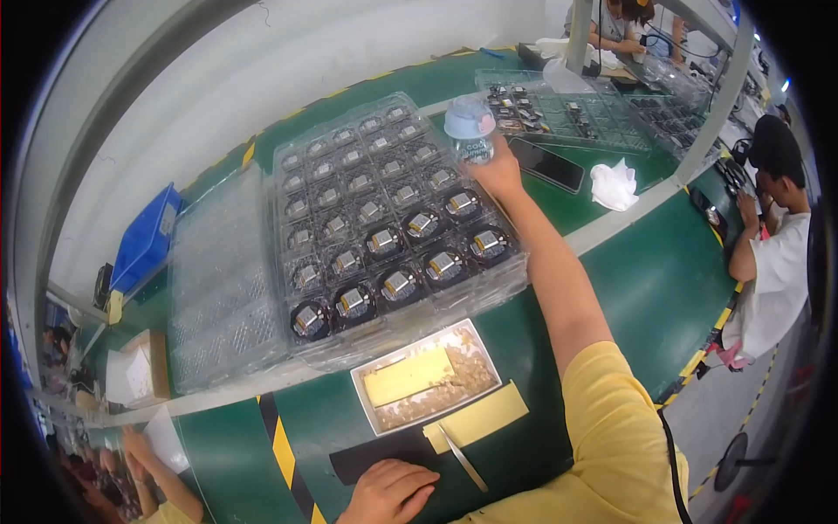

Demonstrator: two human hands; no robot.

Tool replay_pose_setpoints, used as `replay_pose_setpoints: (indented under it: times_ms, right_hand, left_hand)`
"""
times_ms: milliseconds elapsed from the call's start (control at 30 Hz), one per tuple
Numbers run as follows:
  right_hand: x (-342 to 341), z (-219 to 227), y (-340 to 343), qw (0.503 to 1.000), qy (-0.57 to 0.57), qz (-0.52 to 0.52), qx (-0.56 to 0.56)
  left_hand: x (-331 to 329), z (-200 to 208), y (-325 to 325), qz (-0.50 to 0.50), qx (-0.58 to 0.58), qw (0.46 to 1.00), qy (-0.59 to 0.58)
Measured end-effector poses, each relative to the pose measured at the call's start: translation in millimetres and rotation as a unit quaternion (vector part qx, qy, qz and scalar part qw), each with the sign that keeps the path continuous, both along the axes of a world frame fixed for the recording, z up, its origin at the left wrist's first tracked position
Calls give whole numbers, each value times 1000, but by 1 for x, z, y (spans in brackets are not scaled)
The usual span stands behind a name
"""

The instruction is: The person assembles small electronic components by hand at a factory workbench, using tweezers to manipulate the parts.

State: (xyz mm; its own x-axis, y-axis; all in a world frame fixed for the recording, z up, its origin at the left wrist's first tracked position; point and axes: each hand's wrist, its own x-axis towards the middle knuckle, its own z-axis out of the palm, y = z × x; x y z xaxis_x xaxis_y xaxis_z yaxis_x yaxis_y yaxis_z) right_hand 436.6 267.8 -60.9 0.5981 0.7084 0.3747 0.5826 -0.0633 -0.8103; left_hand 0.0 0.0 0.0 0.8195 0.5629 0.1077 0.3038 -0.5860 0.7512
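My right arm reaches far across the bench. My right hand [501, 172] is wrapped round a drinking bottle [471, 131] with a light blue lid, beside the stacked clear trays [319, 349]. The trays carry rows of round black parts [398, 284], each with a silver block on it. Near the front edge, my left hand [390, 491] lies low over the bench with its fingers extended and nothing in them. By it are a black strip [375, 454], a yellow sheet [489, 414] and metal tweezers [463, 458]. Behind these sits a white box [365, 403] holding brownish bits and a yellow card.
An empty clear tray [223, 279] and a blue bin [144, 236] are at the left. A phone [546, 166], a crumpled white tissue [614, 185] and another parts tray [567, 113] lie at the back right. A co-worker [781, 236] sits at the right.
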Motion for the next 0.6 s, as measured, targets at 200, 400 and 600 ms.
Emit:
replay_pose_setpoints:
  times_ms: [200, 400, 600]
  right_hand:
    - [-1, 4, 0, 998, -30, 8, 46]
    - [-18, -8, -61, 998, -65, -17, 3]
    - [-53, 6, -184, 985, -43, 75, 147]
  left_hand:
    - [5, 0, 13, -24, 66, 997, -30]
    - [8, 1, 4, 1, 37, 999, -22]
    - [9, -1, 6, 43, 55, 997, -39]
